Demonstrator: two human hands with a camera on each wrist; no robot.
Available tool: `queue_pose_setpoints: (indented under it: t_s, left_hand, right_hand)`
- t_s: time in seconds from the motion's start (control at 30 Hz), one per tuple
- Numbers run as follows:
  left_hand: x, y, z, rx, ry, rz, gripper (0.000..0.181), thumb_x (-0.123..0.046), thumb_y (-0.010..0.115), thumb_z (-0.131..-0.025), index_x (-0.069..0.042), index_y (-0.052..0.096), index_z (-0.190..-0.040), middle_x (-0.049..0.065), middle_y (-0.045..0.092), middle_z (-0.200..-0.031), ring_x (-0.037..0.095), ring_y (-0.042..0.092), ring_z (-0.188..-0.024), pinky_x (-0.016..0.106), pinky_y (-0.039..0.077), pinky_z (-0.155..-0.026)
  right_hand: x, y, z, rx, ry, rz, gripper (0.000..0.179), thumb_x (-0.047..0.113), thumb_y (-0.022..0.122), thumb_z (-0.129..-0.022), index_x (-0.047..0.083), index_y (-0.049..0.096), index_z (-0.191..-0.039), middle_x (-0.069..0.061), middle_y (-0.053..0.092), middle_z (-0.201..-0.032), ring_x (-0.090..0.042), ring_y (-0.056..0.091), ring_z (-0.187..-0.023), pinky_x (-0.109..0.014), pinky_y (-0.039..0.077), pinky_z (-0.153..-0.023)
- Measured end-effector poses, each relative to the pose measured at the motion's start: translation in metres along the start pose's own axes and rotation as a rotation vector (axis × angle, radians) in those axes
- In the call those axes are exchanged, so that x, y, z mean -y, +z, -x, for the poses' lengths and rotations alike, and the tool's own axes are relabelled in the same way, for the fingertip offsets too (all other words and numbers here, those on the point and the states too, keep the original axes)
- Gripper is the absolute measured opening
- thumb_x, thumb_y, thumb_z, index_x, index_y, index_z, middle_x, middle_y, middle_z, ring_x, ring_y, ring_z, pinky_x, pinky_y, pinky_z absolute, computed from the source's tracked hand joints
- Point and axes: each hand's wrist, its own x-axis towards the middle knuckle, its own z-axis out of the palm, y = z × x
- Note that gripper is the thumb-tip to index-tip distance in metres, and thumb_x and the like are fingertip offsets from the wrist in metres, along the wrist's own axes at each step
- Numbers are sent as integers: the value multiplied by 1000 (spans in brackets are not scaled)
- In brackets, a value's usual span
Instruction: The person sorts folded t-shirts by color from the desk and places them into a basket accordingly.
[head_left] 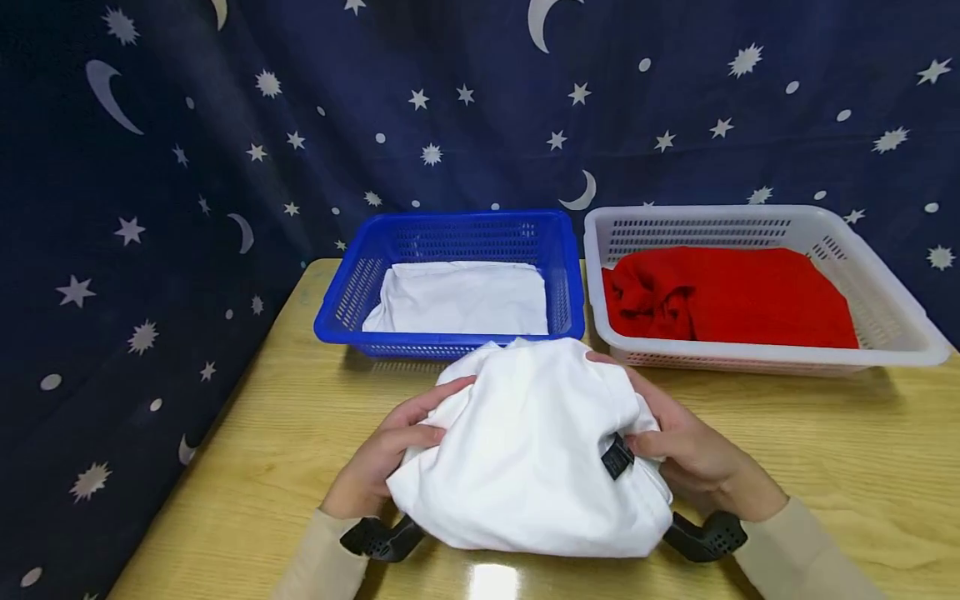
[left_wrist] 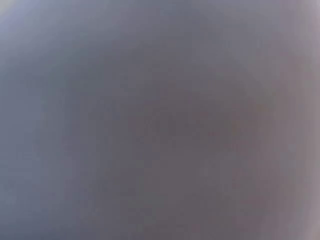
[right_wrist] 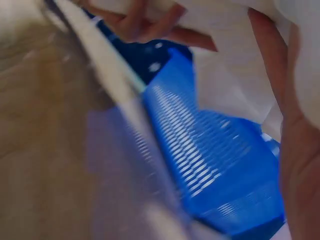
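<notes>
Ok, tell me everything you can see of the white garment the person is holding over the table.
The white garment is a plain, soft-looking fabric bundled into a rounded heap, with a small black tag showing on its right side. It sits low over the wooden table, just in front of the blue basket. The left hand grips its left edge and the right hand grips its right edge near the tag. The left wrist view is only blur; the right wrist view shows fingers curled into white cloth.
</notes>
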Motion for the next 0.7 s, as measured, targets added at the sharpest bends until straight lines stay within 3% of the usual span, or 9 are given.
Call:
queue_pose_setpoints:
  t_s: [0.1, 0.2, 0.33, 0.47, 0.6, 0.7]
  left_hand:
    - [-14, 0, -2, -15, -3, -47, 54, 7, 39, -85, -9, 37, -136, 15, 29, -137, 24, 45, -108, 34, 46, -83]
    - [-31, 1, -2, -5, 43, -85, 55, 10, 36, -86, -9, 35, -137, 14, 29, -137, 23, 44, -109, 33, 45, -84]
    - [-55, 3, -5, -31, 125, -153, 55, 8, 35, -86, -9, 32, -138, 15, 28, -136, 23, 42, -110, 31, 45, -85]
    - [-76, 5, -13, -131, 100, -198, 47, -2, 37, -91, -11, 33, -138, 14, 30, -135, 22, 44, -107, 29, 46, -82]
    - [-91, 5, -19, -188, 82, -149, 43, -9, 33, -96, -14, 32, -138, 12, 31, -136, 20, 46, -106, 27, 47, -80]
    - [-100, 3, -24, -169, 158, -9, 43, -10, 29, -97, -12, 30, -139, 11, 31, -136, 20, 46, -106, 26, 47, -81]
  right_hand:
    - [14, 1, -10, 20, -66, 17, 76, -9, 43, -83, 14, 4, -144, -16, 25, -136, -23, 41, -114, -45, 39, -90]
    - [23, 2, -23, 57, -121, -44, 75, -7, 44, -85, 13, 3, -144, -14, 26, -136, -24, 41, -113, -46, 39, -90]
    - [27, 3, -39, 82, -184, -190, 73, -8, 42, -86, 15, 5, -144, -12, 29, -134, -23, 42, -113, -47, 39, -88]
    - [23, 5, -51, 47, -268, -393, 68, -6, 48, -86, 16, 17, -142, -7, 32, -132, -20, 45, -112, -38, 42, -88]
    - [16, 6, -68, -3, -361, -592, 71, -5, 49, -87, 20, 14, -143, -6, 33, -133, -21, 47, -110, -32, 43, -89]
    - [18, 7, -84, -54, -372, -671, 73, -1, 48, -88, 23, 9, -144, -9, 40, -127, -22, 53, -99, -30, 47, -81]
